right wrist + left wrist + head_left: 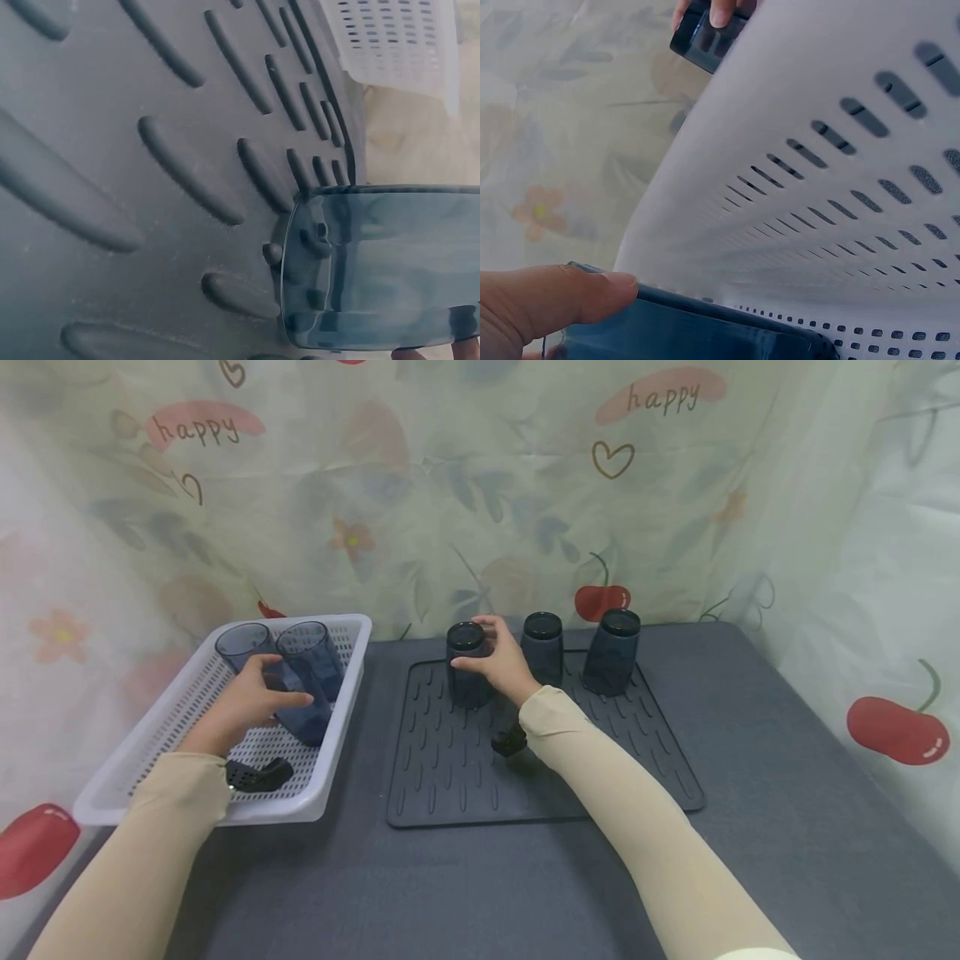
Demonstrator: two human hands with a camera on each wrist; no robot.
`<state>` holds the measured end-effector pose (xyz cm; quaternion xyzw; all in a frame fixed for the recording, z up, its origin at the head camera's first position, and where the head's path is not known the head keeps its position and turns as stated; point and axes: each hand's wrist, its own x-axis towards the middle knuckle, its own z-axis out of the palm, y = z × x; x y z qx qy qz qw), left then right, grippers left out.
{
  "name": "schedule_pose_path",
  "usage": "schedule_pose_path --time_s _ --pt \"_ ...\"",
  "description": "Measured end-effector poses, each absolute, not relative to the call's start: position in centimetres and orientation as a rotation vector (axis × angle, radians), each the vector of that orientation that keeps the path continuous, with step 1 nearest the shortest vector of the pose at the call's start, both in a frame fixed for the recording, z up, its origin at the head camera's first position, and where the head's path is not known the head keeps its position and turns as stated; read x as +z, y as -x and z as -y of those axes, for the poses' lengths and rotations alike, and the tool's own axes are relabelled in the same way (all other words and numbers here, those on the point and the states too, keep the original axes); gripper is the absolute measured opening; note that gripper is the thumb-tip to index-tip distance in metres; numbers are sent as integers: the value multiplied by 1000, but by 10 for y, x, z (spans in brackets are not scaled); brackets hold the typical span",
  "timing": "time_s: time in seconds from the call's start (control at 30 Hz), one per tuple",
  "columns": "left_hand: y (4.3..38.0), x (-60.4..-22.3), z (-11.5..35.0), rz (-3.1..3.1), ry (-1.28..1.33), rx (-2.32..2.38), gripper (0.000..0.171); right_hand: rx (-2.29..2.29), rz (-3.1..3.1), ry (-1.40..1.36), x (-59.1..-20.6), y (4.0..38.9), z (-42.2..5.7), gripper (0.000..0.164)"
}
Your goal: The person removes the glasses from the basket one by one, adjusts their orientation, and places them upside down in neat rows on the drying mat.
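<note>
At the left, my left hand (243, 697) grips a blue tinted drinking glass (303, 714) that leans in a white perforated basket (352, 693). Its thumb lies along the glass in the left wrist view. A second glass (330, 668) stands beside it in the basket; the hand hides part of the glassware. My right hand (504, 662) holds another tinted glass (467, 672) upside down over the dark ridged drying mat (450, 760). In the right wrist view, this glass's rim (289, 285) is down at the mat.
Two more upturned glasses, a middle one (543, 652) and a right one (611, 656), stand on the mat's back part. A dark grey cloth (420, 893) covers the table. Patterned curtains (465, 527) hang behind and at the sides. Black cameras sit on both wrists.
</note>
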<state>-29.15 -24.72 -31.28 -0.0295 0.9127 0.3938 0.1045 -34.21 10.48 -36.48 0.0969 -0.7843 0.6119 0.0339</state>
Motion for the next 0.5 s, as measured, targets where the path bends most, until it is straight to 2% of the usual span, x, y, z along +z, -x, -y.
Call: schedule_pose_path --time_s 0.5 --pt "289 -311 247 -2689 67 1159 105 1825 2430 -312 -364 337 -103 75"
